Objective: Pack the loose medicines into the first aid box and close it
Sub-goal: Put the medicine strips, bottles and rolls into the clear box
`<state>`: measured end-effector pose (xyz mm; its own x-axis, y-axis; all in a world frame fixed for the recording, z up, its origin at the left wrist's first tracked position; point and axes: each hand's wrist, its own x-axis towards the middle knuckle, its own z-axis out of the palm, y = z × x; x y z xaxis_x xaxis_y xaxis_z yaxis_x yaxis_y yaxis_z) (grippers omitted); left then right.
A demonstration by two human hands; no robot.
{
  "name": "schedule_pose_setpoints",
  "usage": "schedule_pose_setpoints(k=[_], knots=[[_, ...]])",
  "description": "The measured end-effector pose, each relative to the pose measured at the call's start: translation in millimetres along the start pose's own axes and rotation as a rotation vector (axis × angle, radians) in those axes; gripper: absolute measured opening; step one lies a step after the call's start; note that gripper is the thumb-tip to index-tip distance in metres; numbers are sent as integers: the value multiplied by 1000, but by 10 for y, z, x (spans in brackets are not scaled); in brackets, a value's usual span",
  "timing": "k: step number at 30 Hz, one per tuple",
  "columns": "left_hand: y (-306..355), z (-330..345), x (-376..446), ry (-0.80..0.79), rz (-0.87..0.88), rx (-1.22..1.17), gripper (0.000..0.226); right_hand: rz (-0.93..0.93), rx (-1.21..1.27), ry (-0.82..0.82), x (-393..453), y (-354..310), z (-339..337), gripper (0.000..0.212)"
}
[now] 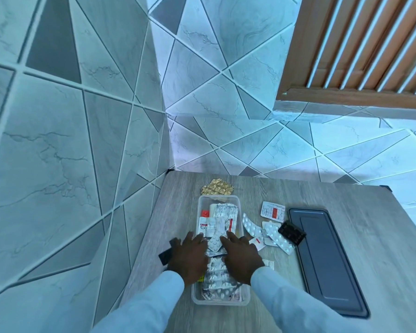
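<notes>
A clear plastic first aid box (200,203) lies open on the wooden table, holding several blister strips and sachets. My left hand (190,255) and my right hand (241,257) rest flat over its middle, fingers spread, pressing on a white pill strip (215,241). The box's dark grey lid (327,260) lies flat to the right. Loose medicines lie outside: a gold foil strip (217,187) behind the box, a white and red sachet (273,211), white blister strips (277,237) and a black strip (292,232) between box and lid.
The table (269,316) stands in a corner of grey tiled walls. A dark flat object (165,257) peeks out left of my left hand. A wooden slatted window (370,44) is at the upper right.
</notes>
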<state>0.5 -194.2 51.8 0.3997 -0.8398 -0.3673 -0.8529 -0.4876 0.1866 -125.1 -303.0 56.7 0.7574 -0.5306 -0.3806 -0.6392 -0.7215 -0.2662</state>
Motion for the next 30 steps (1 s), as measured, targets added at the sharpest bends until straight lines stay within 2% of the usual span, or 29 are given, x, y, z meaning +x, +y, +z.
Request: schedule_pose_setpoints(k=[5, 7, 9, 11, 13, 15, 16, 19, 21, 23, 25, 30], knots=[[23, -50, 61, 59, 13, 26, 58, 21, 73, 34, 47, 16, -50, 66], [56, -63, 54, 92, 40, 4, 57, 9, 140, 140, 13, 77, -68, 60], [67, -41, 63, 19, 67, 5, 60, 32, 240, 232, -49, 183, -70, 50], [59, -26, 73, -37, 70, 38, 63, 108, 335, 268, -120, 348, -63, 42], [83, -80, 71, -1, 81, 41, 63, 203, 402, 281, -223, 573, -28, 40], [135, -168, 62, 22, 106, -14, 70, 280, 384, 239, -352, 796, 39, 42], [154, -214, 53, -6, 124, -48, 80, 308, 350, 184, -414, 879, 83, 48], [185, -241, 79, -159, 183, 28, 117, 341, 217, -14, -568, 998, 235, 82], [160, -177, 99, -202, 186, 111, 125, 387, 157, -87, -625, 978, 328, 94], [147, -126, 92, -206, 173, 116, 124, 446, 109, -73, -654, 955, 428, 87], [148, -115, 89, -199, 165, 99, 121, 473, 119, -22, -668, 945, 496, 71], [157, -203, 62, -169, 135, -2, 120, 518, 384, 36, -663, 989, 558, 43]])
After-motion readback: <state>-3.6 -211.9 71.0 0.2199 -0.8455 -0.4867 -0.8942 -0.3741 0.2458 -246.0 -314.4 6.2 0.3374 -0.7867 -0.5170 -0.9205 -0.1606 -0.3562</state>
